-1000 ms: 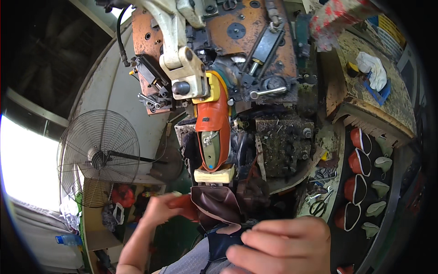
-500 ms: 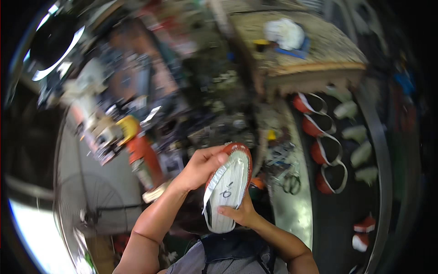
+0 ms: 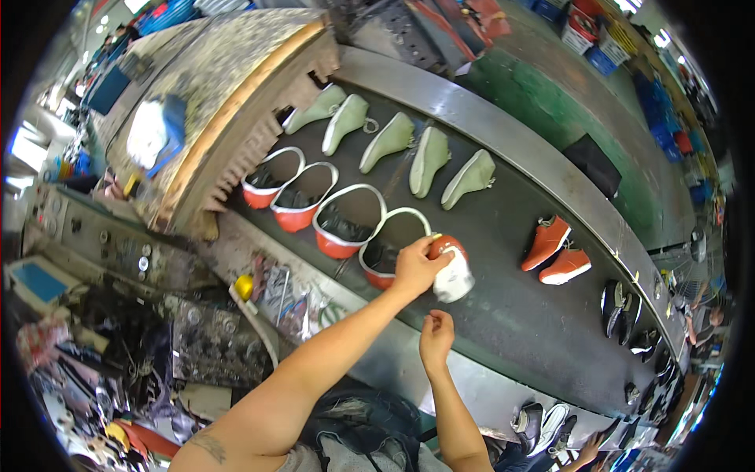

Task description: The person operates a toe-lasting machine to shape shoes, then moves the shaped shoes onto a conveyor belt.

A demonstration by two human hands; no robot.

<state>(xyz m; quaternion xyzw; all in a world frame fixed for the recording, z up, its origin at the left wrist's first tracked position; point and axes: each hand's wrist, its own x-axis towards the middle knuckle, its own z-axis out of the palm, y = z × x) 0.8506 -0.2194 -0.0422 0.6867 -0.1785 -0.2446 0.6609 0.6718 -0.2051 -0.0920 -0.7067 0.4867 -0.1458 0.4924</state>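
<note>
My left hand [image 3: 417, 266] reaches over a dark conveyor belt [image 3: 503, 330] and pinches the end of a red-and-white shoe [image 3: 454, 275]. Whether the shoe touches the belt I cannot tell. Just nearer to me, my right hand [image 3: 436, 337] has its fingers curled in, with nothing seen in them. To the left of the held shoe, a red shoe upper with a white loop [image 3: 379, 277] lies on the belt, in a row with several more like it. Behind them stands a row of pale green shoes [image 3: 431, 161].
Farther right on the belt sit a pair of orange-red shoes [image 3: 546, 242] and several black shoes [image 3: 613, 307]. A metal rail [image 3: 503, 114] edges the far side. At left are a worn wooden bench [image 3: 228, 55] and a cluttered machine [image 3: 208, 330]. Another person's hand [image 3: 588, 450] shows at lower right.
The view has turned right, from the machine to the belt. The shoe, earlier held sole-up in both hands, is now over the belt in my left hand; my right hand has let go.
</note>
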